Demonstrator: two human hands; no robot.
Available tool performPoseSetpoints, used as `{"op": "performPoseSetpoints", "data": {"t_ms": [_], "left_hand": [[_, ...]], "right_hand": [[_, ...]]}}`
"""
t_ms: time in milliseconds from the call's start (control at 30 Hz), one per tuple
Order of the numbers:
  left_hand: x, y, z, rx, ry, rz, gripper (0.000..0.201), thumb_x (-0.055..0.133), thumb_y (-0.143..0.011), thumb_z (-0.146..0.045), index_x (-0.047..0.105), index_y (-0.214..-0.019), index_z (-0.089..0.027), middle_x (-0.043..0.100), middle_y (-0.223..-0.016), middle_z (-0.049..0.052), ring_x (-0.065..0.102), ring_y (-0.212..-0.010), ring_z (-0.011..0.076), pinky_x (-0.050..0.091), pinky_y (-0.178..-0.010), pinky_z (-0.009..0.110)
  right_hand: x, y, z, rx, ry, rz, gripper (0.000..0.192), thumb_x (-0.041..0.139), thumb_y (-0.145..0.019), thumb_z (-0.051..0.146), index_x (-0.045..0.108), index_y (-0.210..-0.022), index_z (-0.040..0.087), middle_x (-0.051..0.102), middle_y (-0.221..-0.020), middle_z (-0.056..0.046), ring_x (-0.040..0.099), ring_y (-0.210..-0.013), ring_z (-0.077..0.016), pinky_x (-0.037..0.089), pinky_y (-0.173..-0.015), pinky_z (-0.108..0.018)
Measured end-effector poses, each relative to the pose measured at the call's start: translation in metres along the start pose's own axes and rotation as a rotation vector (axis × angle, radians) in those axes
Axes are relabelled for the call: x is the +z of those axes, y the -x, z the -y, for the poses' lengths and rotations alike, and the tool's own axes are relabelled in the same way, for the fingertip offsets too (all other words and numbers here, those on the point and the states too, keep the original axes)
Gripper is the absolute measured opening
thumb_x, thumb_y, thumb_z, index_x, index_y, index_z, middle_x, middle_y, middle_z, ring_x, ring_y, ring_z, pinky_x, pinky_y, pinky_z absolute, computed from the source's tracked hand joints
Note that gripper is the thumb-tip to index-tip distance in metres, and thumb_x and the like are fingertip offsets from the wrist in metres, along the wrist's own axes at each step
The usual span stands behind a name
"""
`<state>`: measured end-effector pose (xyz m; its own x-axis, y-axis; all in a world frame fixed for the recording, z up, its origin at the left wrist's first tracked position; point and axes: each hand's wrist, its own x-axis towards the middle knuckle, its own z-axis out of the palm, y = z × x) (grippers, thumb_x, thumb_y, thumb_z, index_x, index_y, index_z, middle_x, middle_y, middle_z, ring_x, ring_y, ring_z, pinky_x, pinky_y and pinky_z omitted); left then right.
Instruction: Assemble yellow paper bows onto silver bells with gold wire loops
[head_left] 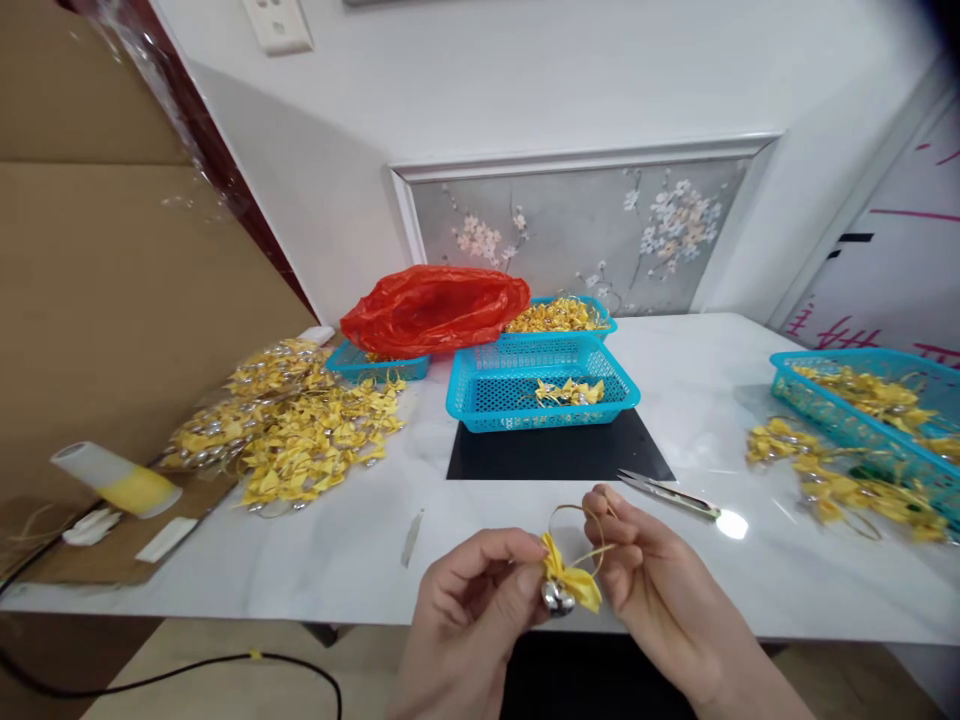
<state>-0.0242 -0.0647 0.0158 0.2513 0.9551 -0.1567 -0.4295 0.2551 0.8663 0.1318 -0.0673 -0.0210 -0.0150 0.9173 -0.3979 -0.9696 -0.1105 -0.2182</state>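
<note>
Near the table's front edge, my left hand (469, 615) pinches a silver bell (557, 599) with a yellow ribbon bow (580, 583) between thumb and forefinger. A thin gold cord (568, 507) loops up from the bow. My right hand (664, 585) has its fingers closed on that cord, to the right of the bell. Just beyond the right hand lie thread snips (667, 493), blades pointing left. A blue basket (544, 418) stands ahead of my hands on a black mat (555, 460), with a few similar bow bells (574, 392) in its right part.
A heap of yellow bow bells (315, 440) spreads on the left. Behind stand a blue basket (420, 370) under a red plastic bag (435, 310) and another filled basket (609, 326). At right are a blue basket (795, 385) and loose bow bells (832, 485). A roll (112, 480) lies far left.
</note>
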Motion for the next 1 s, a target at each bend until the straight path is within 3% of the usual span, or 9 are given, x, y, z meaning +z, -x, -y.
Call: {"op": "performPoseSetpoints", "data": {"t_ms": [133, 233, 300, 367, 633, 767, 900, 1000], "left_hand": [[0.005, 0.003, -0.003, 0.002, 0.022, -0.066, 0.022, 0.091, -0.060, -0.032, 0.081, -0.074, -0.019, 0.076, -0.071, 0.002, 0.067, -0.068, 0.0138, 0.057, -0.066, 0.020], [0.006, 0.004, -0.003, 0.034, 0.027, -0.068, 0.027, 0.092, -0.058, -0.035, 0.081, -0.077, -0.019, 0.077, -0.075, 0.003, 0.069, -0.072, 0.0163, 0.059, -0.071, 0.024], [0.006, 0.003, -0.002, 0.063, 0.004, -0.068, 0.029, 0.093, -0.056, -0.031, 0.080, -0.079, -0.020, 0.076, -0.077, 0.002, 0.068, -0.074, 0.0148, 0.058, -0.072, 0.022], [0.004, 0.001, 0.000, 0.075, -0.023, -0.071, 0.028, 0.093, -0.057, -0.025, 0.078, -0.081, -0.021, 0.076, -0.079, 0.001, 0.067, -0.077, 0.0133, 0.056, -0.073, 0.019], [-0.010, -0.002, 0.006, 0.131, -0.125, 0.002, 0.019, 0.083, -0.073, -0.022, 0.075, -0.091, -0.023, 0.074, -0.087, 0.001, 0.064, -0.081, 0.0134, 0.055, -0.078, 0.021], [-0.009, -0.002, 0.006, 0.143, -0.131, -0.001, 0.019, 0.085, -0.071, -0.022, 0.078, -0.088, -0.022, 0.075, -0.082, 0.002, 0.065, -0.078, 0.0138, 0.056, -0.076, 0.021], [-0.003, 0.000, 0.001, 0.043, -0.006, -0.007, 0.018, 0.088, -0.066, -0.021, 0.078, -0.080, -0.018, 0.075, -0.076, 0.002, 0.068, -0.070, 0.0129, 0.058, -0.069, 0.020], [0.000, 0.001, -0.007, -0.155, 0.191, -0.004, 0.020, 0.091, -0.062, -0.018, 0.078, -0.077, -0.018, 0.075, -0.073, 0.002, 0.069, -0.063, 0.0105, 0.059, -0.062, 0.018]], "right_hand": [[-0.004, 0.010, -0.006, -0.086, 0.180, 0.123, 0.037, 0.082, -0.075, 0.012, 0.058, -0.101, 0.025, 0.052, -0.067, 0.008, 0.039, -0.043, -0.0014, 0.034, -0.037, -0.010], [-0.005, 0.019, -0.009, -0.127, 0.441, 0.223, 0.018, 0.076, -0.084, 0.029, 0.060, -0.089, 0.021, 0.048, -0.066, 0.006, 0.031, -0.047, -0.0009, 0.029, -0.044, -0.012], [-0.007, 0.023, -0.009, -0.104, 0.523, 0.249, 0.022, 0.074, -0.085, 0.033, 0.061, -0.080, 0.017, 0.044, -0.064, 0.006, 0.028, -0.049, -0.0018, 0.026, -0.046, -0.013], [-0.008, 0.026, -0.007, -0.064, 0.527, 0.270, 0.022, 0.076, -0.083, 0.034, 0.063, -0.079, 0.016, 0.041, -0.061, 0.005, 0.029, -0.051, -0.0037, 0.027, -0.048, -0.014], [-0.015, 0.022, -0.001, 0.027, 0.459, 0.358, 0.011, 0.073, -0.080, 0.015, 0.069, -0.070, 0.015, 0.055, -0.080, -0.002, 0.046, -0.067, -0.0086, 0.041, -0.063, -0.018], [-0.015, 0.022, 0.000, 0.064, 0.447, 0.373, 0.006, 0.071, -0.082, 0.018, 0.072, -0.078, 0.015, 0.056, -0.078, -0.003, 0.048, -0.068, -0.0096, 0.043, -0.065, -0.019], [-0.014, 0.022, 0.000, -0.038, 0.557, 0.355, 0.017, 0.068, -0.088, 0.034, 0.073, -0.091, 0.018, 0.054, -0.074, -0.002, 0.046, -0.067, -0.0106, 0.041, -0.063, -0.020], [-0.011, 0.024, -0.003, -0.209, 0.677, 0.305, 0.022, 0.069, -0.088, 0.042, 0.072, -0.100, 0.024, 0.052, -0.074, 0.000, 0.042, -0.062, -0.0092, 0.038, -0.058, -0.020]]}}
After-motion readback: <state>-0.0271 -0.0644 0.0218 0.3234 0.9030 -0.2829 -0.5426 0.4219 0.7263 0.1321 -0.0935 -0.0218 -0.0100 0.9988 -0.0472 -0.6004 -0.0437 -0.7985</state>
